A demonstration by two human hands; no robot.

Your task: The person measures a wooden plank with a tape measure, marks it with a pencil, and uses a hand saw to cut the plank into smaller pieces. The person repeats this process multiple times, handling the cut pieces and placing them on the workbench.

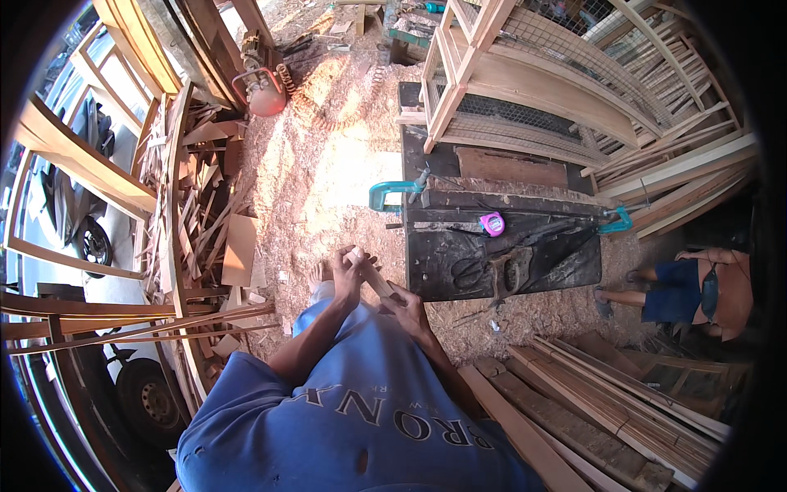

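A short, pale strip of wood [376, 282] is held slantwise between my hands, in front of my body. My left hand [348, 279] has its fingers closed round the strip's upper end. Lower down, my right hand [403, 312] grips the other end, close to the near left corner of the dark workbench [426, 283]. On that bench lie a handsaw [515, 272] with a wooden handle, a pink tape measure [492, 224] and a black looped tool [469, 275] whose kind I cannot make out.
Teal clamps [397, 195] [616, 220] sit at the bench's two sides. Wood-and-mesh frames [566, 98] stand behind it. Lumber [607, 410] lies at lower right, offcuts [205, 197] at left. A person in blue shorts [670, 292] stands at right. Shavings cover the floor [303, 172].
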